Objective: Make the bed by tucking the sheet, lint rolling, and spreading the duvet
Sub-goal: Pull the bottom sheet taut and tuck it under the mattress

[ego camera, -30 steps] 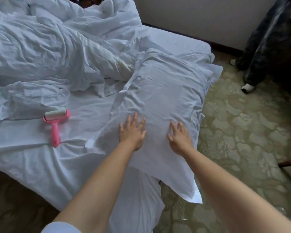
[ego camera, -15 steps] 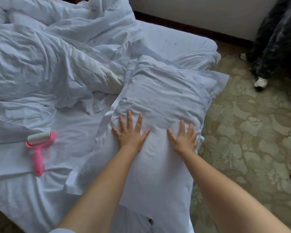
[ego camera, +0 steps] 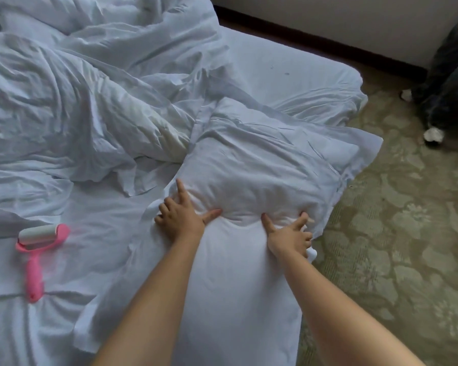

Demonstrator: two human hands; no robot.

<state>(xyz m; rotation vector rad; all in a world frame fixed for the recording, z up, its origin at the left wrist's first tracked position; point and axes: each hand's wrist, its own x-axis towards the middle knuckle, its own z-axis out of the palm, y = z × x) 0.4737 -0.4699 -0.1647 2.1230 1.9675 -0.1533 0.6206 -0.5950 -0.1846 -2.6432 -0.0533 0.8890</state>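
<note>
Both hands press into a white pillow (ego camera: 262,165) at the bed's right edge — left hand (ego camera: 179,217) with fingers spread, right hand (ego camera: 288,235) with fingers splayed and curling into the fabric. The crumpled duvet (ego camera: 72,101) is heaped beyond, touching the pillow. A pink lint roller (ego camera: 37,249) lies on the sheet (ego camera: 90,260), left. Patterned carpet (ego camera: 402,233) — right.

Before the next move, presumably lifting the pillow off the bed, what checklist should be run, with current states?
1. Left hand on the pillow: ok, pressing its near part, fingers partly curled.
2. Right hand on the pillow: ok, fingers dig into its right edge.
3. Firm grip for a lift: cannot tell.
4. Lint roller clear of the pillow: ok, lying apart on the sheet.
5. Duvet spread: not ok, bunched up.
6. Sheet smooth: not ok, wrinkled.
</note>
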